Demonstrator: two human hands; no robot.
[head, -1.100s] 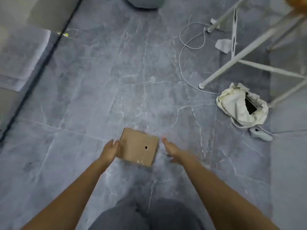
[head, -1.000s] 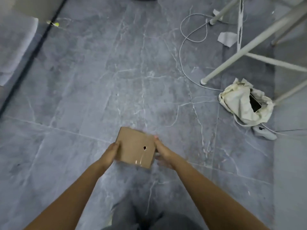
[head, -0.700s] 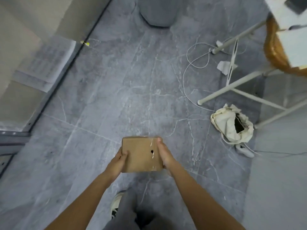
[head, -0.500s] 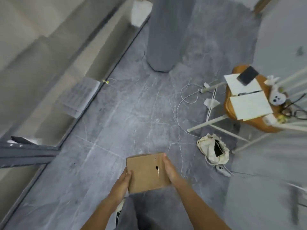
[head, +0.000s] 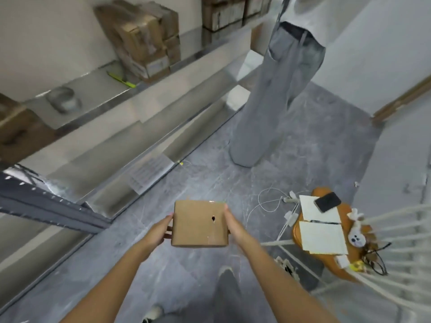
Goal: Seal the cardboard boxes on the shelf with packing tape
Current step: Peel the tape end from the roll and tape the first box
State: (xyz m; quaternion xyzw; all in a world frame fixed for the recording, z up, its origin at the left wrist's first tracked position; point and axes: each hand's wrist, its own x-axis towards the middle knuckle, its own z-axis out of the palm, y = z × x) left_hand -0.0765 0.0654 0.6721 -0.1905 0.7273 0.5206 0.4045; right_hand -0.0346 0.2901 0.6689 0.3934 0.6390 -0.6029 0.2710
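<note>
I hold a small cardboard box point(head: 199, 223) in mid-air over the floor, left hand point(head: 158, 230) at nine o'clock, right hand point(head: 233, 226) at three, fingers pressed against its sides. It looks light, stiff, crushable. The shelf point(head: 98, 94) lies toward ten o'clock.

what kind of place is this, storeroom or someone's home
Most likely a storeroom or small packing room: long metal shelves hold stacked cardboard boxes, the floor is bare grey tile, and both hands grip another small cardboard box.
</note>
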